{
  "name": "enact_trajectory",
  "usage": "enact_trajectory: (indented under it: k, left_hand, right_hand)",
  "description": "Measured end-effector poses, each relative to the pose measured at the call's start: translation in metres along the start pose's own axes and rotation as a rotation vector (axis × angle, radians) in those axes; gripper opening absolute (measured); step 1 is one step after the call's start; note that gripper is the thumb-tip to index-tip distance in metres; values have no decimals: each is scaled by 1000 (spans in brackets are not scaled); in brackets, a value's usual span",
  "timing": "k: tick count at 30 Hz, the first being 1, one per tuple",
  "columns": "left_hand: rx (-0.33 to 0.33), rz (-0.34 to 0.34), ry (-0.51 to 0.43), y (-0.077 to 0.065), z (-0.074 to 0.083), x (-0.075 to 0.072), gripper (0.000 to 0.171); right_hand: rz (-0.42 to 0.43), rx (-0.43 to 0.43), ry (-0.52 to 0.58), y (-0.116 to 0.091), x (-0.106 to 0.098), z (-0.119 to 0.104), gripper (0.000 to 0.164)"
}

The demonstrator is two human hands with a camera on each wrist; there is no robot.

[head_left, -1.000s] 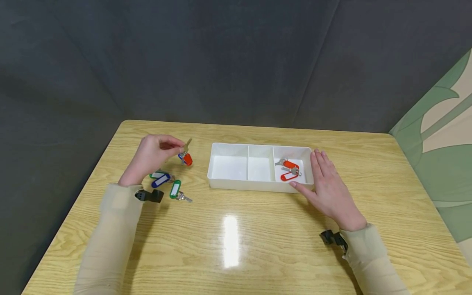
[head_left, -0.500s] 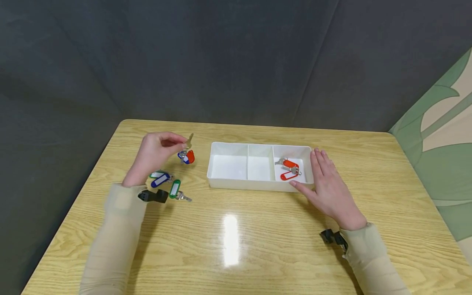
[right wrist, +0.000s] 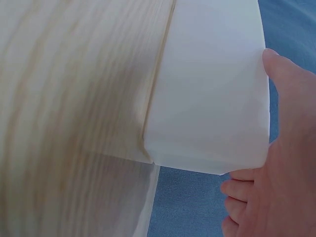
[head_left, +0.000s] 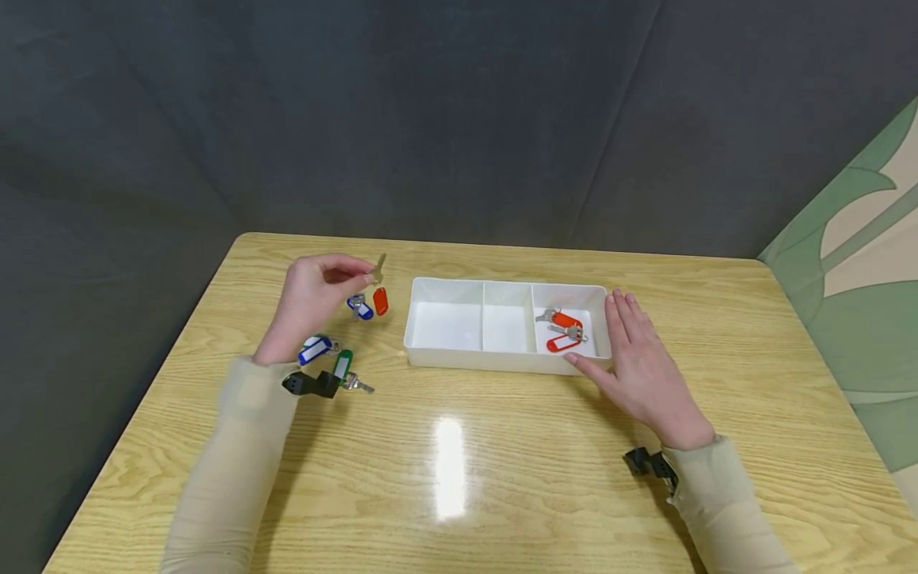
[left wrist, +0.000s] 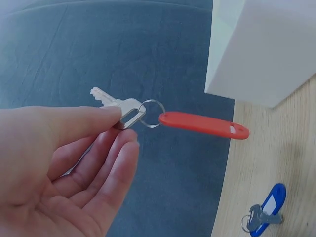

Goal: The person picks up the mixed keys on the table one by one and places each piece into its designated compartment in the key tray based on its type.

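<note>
Head view: left hand (head_left: 314,296) pinching red-tagged key (head_left: 381,301), shifting it rightward, clear of blue-tagged key (head_left: 364,311), seemingly singling it out, left of white tray (head_left: 473,361); right hand (head_left: 648,376) bracing tray's end, fingers straight.

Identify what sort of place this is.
Probably a staged workspace, perhaps for recording: a wooden table, plain dark cloth behind it, and a black wrist camera.

Head view over table (head_left: 531,462), facing forward-down, left wrist view close on key (left wrist: 130,104), right on box (right wrist: 207,89), shared by all
</note>
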State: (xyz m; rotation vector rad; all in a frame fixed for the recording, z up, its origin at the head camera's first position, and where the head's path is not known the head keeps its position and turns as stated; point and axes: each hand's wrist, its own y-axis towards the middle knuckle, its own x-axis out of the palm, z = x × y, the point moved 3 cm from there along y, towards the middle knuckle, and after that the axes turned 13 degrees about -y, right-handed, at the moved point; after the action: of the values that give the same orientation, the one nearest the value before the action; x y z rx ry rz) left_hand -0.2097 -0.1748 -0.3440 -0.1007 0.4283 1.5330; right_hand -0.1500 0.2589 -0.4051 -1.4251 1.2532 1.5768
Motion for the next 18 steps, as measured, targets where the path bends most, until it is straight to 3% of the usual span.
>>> enact_trajectory:
  k: [7, 18]
  left_hand:
    - [27, 45, 1, -1, 8, 4, 16]
    - [80, 54, -92, 0, 19, 19, 16]
  right_hand:
    - [-5, 3, 1, 1, 1, 0, 100]
    - [-6, -2, -3, -1, -1, 1, 100]
